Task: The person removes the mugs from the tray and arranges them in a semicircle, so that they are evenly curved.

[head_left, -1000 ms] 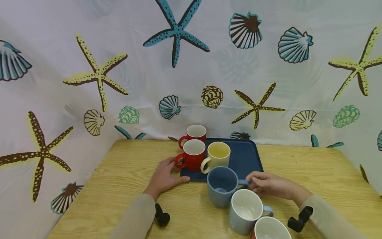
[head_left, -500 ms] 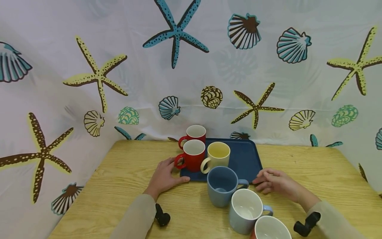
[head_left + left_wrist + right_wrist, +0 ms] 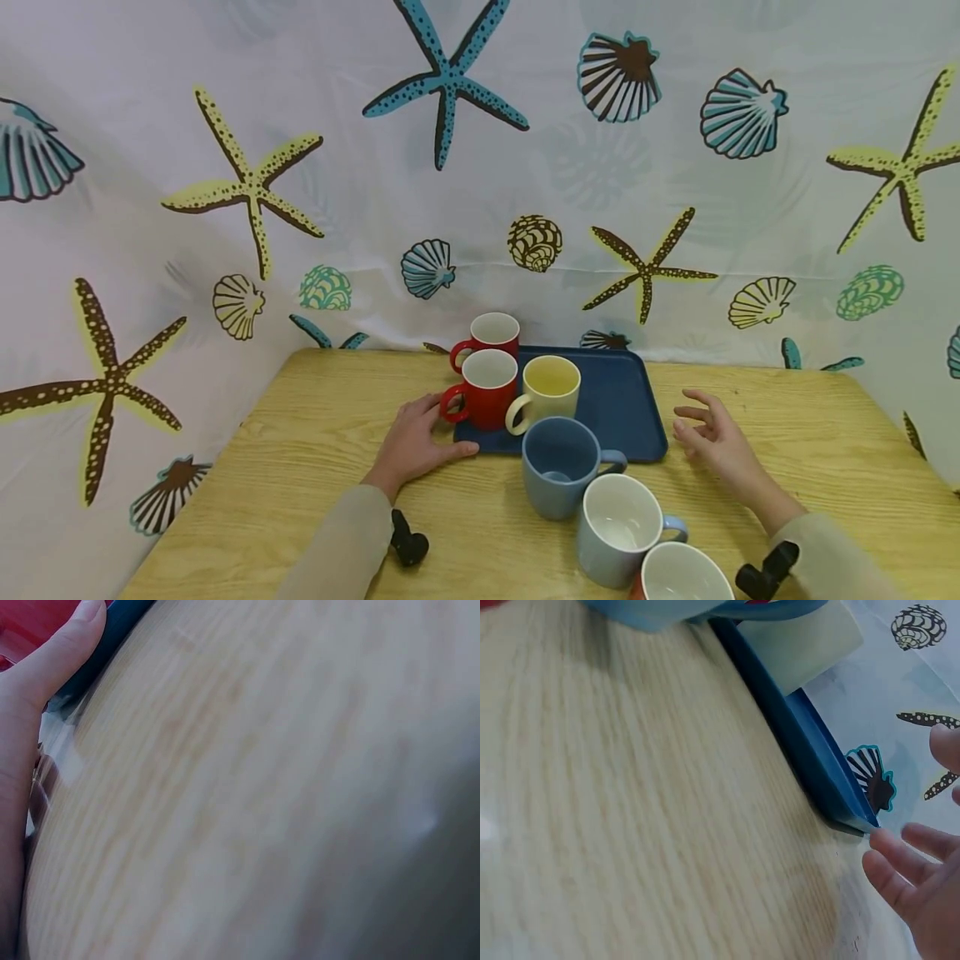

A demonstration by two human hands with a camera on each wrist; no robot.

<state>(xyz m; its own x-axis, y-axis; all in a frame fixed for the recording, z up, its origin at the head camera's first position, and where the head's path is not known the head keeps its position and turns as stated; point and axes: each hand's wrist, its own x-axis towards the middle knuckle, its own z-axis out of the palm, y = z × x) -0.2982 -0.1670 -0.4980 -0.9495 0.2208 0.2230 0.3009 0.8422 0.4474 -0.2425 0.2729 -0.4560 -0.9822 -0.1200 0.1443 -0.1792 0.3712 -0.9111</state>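
In the head view my left hand (image 3: 412, 446) rests at the left front corner of a dark blue tray (image 3: 611, 404). Its thumb lies straight along the tray's front edge, and its fingertips are partly hidden beside the handle of a red mug (image 3: 489, 400). Behind that mug stands another red mug (image 3: 497, 332), and a cream mug (image 3: 551, 392) is to its right. My right hand (image 3: 720, 437) hovers just right of the tray, fingers loosely spread and holding nothing. The right wrist view shows these fingers (image 3: 904, 859) near the tray's corner.
A blue mug (image 3: 561, 479) stands at the tray's front edge, its handle pointing right. Closer to me are a pale blue mug (image 3: 617, 542) and a mug with a white inside (image 3: 686, 575), cut off by the frame. A shell-patterned cloth (image 3: 525, 167) hangs behind the table.
My right hand has drawn back from beside the blue mug's handle and the tray's front right corner, moving right and farther away, its fingers spreading. My left hand and the mugs stay put.
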